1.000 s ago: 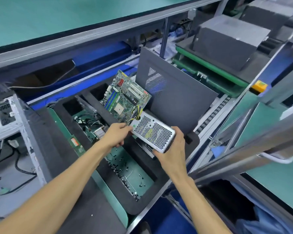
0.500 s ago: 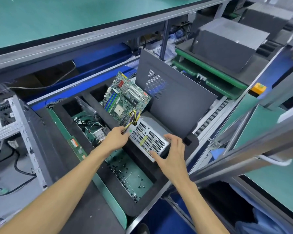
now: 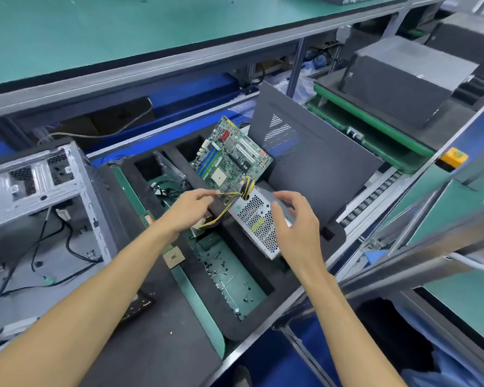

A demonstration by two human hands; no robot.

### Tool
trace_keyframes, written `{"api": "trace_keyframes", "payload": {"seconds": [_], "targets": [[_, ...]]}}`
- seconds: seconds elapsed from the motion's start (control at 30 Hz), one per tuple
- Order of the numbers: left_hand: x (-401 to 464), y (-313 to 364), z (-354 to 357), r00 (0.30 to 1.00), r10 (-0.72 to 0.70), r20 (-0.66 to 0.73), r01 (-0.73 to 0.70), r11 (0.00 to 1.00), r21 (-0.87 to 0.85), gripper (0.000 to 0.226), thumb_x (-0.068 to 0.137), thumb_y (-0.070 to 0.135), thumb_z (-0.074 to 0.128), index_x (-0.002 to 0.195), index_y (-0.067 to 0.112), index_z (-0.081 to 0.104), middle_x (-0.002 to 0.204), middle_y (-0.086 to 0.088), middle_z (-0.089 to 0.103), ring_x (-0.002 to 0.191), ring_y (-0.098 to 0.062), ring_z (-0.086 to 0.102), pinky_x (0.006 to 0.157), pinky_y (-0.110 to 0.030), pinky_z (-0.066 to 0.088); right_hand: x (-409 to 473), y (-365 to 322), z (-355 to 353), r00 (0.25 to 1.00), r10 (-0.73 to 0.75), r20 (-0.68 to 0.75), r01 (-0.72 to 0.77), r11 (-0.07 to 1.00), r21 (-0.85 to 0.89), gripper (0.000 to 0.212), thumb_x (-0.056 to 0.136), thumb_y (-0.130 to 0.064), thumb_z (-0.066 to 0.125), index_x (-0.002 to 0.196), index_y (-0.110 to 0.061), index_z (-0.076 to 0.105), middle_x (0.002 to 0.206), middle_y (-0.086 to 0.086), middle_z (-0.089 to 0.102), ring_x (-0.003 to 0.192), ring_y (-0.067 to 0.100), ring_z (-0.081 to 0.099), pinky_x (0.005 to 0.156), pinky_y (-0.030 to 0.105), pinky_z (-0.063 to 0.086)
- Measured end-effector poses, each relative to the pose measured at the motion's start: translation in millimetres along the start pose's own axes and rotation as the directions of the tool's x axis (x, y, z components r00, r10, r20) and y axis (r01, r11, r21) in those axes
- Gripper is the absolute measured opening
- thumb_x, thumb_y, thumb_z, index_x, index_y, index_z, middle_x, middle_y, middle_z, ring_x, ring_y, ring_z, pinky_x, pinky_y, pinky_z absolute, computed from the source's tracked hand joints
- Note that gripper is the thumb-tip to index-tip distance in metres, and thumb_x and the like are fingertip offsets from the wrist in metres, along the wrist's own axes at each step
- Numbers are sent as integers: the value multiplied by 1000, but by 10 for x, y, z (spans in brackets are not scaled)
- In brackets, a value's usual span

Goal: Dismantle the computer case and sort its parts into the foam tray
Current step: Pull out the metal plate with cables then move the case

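The black foam tray (image 3: 252,314) lies in front of me. A silver perforated power supply (image 3: 259,222) rests in its right slot, its yellow and black cable bundle (image 3: 236,194) looping left. My left hand (image 3: 189,212) pinches that bundle at the fingertips. Just above the power supply's near end hovers my right hand (image 3: 298,227), fingers spread and holding nothing. A green motherboard (image 3: 232,157) leans in the far slot, and the dark grey side panel (image 3: 322,166) stands upright behind it. The stripped metal case (image 3: 42,180) sits at the left.
Several loose screws (image 3: 229,275) lie in the tray's near compartment, and cables (image 3: 165,188) fill the one beyond my left hand. A small square chip (image 3: 173,256) sits on the foam edge. A grey box (image 3: 403,76) stands on a green pallet far right. A metal rail (image 3: 403,263) crosses right.
The power supply has gone down into the tray's right slot. My right hand has let go of it and lifted, fingers spread. My left hand has shifted onto the cable bundle.
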State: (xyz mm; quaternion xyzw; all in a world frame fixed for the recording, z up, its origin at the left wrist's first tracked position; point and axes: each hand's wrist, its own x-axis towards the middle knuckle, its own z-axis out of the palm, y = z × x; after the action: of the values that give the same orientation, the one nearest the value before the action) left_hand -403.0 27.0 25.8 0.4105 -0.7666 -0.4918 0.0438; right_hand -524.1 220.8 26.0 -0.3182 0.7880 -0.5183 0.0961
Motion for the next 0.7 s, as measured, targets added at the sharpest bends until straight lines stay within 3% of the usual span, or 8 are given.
{"api": "trace_keyframes", "payload": {"seconds": [0.03, 0.13, 0.27, 0.43, 0.5, 0.57, 0.63, 0.7], "targets": [[-58, 6, -88, 1000, 24, -10, -24, 1000, 8, 34, 105, 27, 42, 133, 29, 61, 110, -3, 68, 64, -2, 54, 62, -19, 46, 23, -109, 86, 1000, -17, 24, 16, 999, 35, 16, 101, -25, 58, 115, -28, 65, 117, -15, 65, 116, 2, 58, 105, 32, 46], [-308, 21, -399, 995, 79, -54, -80, 996, -25, 30, 104, 28, 45, 122, 35, 67, 123, 7, 68, 101, -4, 63, 97, -39, 52, 47, -459, 389, 991, -72, 114, 56, 989, 137, 14, 101, -21, 58, 110, -24, 68, 110, -13, 69, 109, 4, 62, 96, 27, 50], [-775, -80, -963, 978, 79, -196, -109, 983, -146, 33, 105, 17, 43, 105, 34, 71, 105, 12, 74, 99, 0, 69, 95, -35, 56, -29, -917, 867, 954, -187, 232, 127, 960, 250, 13, 102, -18, 57, 110, -21, 67, 103, -11, 69, 96, -1, 64, 80, 10, 47], [-1503, -510, -1730, 905, -17, -425, -74, 978, -196, 29, 104, 13, 45, 104, 27, 70, 98, 7, 76, 99, -9, 70, 93, -34, 54, -229, -1324, 1588, 874, -168, 457, 84, 977, 197, 32, 102, -31, 59, 132, -22, 58, 127, -7, 62, 117, 7, 58, 101, 32, 50], [-1795, -813, -2001, 823, -73, -564, 6, 993, -120, 20, 101, 14, 52, 109, 23, 68, 106, 0, 73, 104, -17, 67, 96, -35, 50, -298, -1411, 1879, 792, -57, 608, 55, 998, 21, 61, 101, -43, 57, 153, -17, 37, 151, 2, 47, 136, 18, 47, 110, 40, 44], [-2130, -1229, -2256, 632, -90, -770, 199, 979, 48, 23, 96, 17, 61, 118, 14, 65, 113, -12, 68, 110, -30, 62, 98, -41, 46, -359, -1452, 2138, 691, 117, 713, 16, 984, -176, 80, 100, -50, 56, 160, -11, 18, 158, 10, 39, 137, 29, 47, 104, 43, 47], [-2481, -1690, -2445, 420, -78, -904, 480, 865, 148, 45, 90, 27, 70, 126, 5, 56, 116, -25, 61, 111, -44, 55, 95, -52, 44, -411, -1422, 2324, 665, 181, 724, 27, 964, -266, 73, 103, -42, 55, 156, -6, 20, 137, 15, 56, 106, 30, 62, 73, 35, 52], [-2734, -2103, -2526, 342, -273, -899, 622, 783, -1, 72, 85, 41, 76, 136, 1, 44, 125, -31, 55, 116, -49, 52, 95, -56, 44, -418, -1370, 2421, 711, 155, 686, 54, 960, -273, 54, 105, -29, 52, 148, -6, 28, 101, 8, 62, 74, 21, 58, 50, 28, 40]]}}
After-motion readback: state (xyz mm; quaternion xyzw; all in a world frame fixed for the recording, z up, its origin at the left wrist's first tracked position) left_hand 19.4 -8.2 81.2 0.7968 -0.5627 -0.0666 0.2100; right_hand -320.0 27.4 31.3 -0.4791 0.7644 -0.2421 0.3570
